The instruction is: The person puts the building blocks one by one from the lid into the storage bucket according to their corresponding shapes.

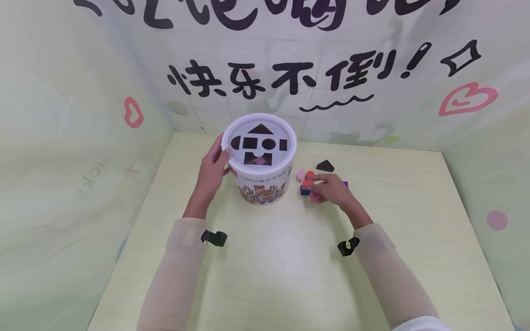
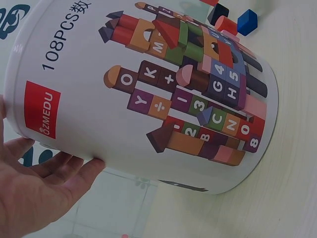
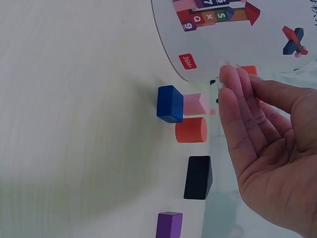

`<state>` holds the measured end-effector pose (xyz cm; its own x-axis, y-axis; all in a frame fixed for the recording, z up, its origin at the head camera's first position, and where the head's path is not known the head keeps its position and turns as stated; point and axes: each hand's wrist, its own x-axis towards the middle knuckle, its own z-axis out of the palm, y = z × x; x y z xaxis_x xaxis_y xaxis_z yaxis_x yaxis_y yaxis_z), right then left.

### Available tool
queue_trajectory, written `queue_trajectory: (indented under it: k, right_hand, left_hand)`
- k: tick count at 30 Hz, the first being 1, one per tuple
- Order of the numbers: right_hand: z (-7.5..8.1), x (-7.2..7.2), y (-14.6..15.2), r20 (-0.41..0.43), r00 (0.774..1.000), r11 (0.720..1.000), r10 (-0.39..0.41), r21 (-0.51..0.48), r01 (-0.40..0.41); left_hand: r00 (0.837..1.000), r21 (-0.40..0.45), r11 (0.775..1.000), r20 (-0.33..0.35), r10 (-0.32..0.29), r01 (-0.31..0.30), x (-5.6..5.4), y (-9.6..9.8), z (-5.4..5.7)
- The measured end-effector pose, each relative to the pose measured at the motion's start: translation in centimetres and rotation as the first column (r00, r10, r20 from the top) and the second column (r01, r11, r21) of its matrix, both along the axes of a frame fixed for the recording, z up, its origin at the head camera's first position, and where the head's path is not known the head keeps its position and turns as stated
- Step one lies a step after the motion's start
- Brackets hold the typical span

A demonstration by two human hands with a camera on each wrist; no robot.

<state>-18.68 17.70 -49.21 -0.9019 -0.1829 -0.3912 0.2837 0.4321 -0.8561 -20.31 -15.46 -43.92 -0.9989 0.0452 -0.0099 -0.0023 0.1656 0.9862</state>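
A white bucket (image 1: 265,186) printed with pictures of toy blocks stands upright on the table under a lid (image 1: 279,158) with shaped holes. My left hand (image 1: 212,170) holds it at its left side, thumb over the lid's rim and fingers along the wall. In the left wrist view, the fingers of that left hand (image 2: 44,183) touch the bucket wall. To the right of the bucket, my right hand (image 1: 333,188) pinches an orange-red block (image 3: 249,69) between thumb and fingers, above the table. The fingers partly hide its shape.
Near the right hand lie a blue block (image 3: 170,104), a pink block (image 3: 194,104), a red cylinder (image 3: 191,130), a black triangular block (image 1: 325,166) and a purple block (image 3: 169,225). Printed walls (image 1: 476,184) enclose the table (image 1: 273,276) at the back and sides.
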Motion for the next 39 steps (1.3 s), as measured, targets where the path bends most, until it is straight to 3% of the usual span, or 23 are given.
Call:
queue_trajectory:
  k: [12,18,39]
  right_hand:
    - [3.7,-0.2,-0.1,-0.101,0.994,0.998,0.028,0.054,-0.022]
    - [5.2,0.0,-0.5,-0.147,0.988,0.998,0.048,0.034,-0.044]
    - [10.2,0.0,-1.7,-0.214,0.976,1.000,0.028,0.014,-0.026]
  left_hand:
    - [1.000,0.009,1.000,0.004,-0.005,0.004,-0.3,-0.1,-0.3]
    - [1.000,0.008,1.000,0.014,0.003,-0.003,-0.3,-0.1,-0.3]
    - [1.000,0.022,1.000,0.012,0.009,-0.009,-0.2,0.0,-0.1]
